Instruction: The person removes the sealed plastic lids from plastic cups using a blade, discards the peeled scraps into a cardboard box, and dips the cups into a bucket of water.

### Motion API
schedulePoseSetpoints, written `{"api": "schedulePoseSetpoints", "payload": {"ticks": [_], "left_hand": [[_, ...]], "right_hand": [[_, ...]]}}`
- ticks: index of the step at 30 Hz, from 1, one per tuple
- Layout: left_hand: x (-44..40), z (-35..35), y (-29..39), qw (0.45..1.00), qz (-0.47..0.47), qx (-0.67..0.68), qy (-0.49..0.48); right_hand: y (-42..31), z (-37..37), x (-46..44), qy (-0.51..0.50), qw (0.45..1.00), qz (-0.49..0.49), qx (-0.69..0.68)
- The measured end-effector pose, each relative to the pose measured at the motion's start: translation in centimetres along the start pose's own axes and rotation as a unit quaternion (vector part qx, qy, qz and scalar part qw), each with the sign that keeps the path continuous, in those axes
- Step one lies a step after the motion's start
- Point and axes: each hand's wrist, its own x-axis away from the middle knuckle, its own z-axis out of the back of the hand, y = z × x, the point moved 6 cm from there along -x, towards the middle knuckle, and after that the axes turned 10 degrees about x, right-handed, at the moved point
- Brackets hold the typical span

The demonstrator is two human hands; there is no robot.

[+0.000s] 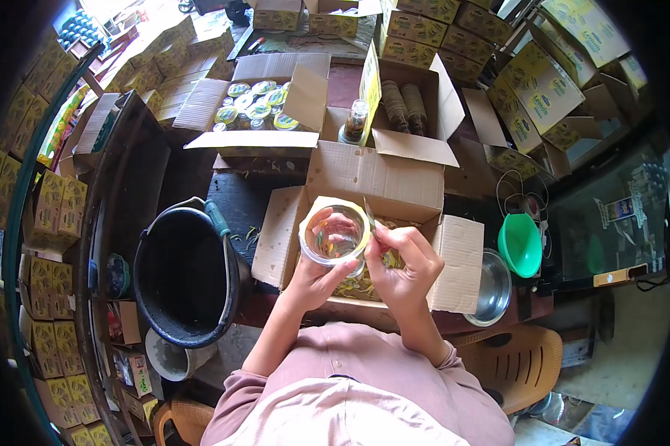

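Observation:
My left hand (316,276) is wrapped round a clear plastic cup (336,236) with a yellow label, held with its round end toward the camera. Beside the cup's right edge, my right hand (403,262) pinches a thin, dark, pointed blade-like tool (369,213). Both hands are above an open cardboard box (376,175), which has yellow and green scraps (361,286) in its bottom. Part of the scraps is hidden behind the hands and cup.
A black bucket (186,275) stands left, a green bowl (520,245) and metal bowl (491,290) right. Beyond are a box of lidded cups (257,104), a box of brown stacks (404,108) and a jar (355,119). A plastic chair (517,368) is at lower right.

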Motion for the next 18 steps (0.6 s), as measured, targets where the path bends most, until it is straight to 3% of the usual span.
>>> {"api": "schedulePoseSetpoints", "payload": {"ticks": [4, 9, 18], "left_hand": [[0.0, -0.5, 0.7, 0.998, -0.009, -0.024, -0.054], [0.1, -0.3, 0.6, 0.997, 0.03, 0.072, -0.015], [0.0, -0.7, 0.9, 0.998, 0.019, 0.064, -0.015]], "right_hand": [[0.6, 0.0, -0.2, -0.014, 0.999, -0.02, -0.02], [1.1, 0.7, -0.2, -0.011, 0.995, -0.076, -0.066], [-0.7, 1.2, 0.5, 0.018, 0.997, -0.047, -0.05]]}}
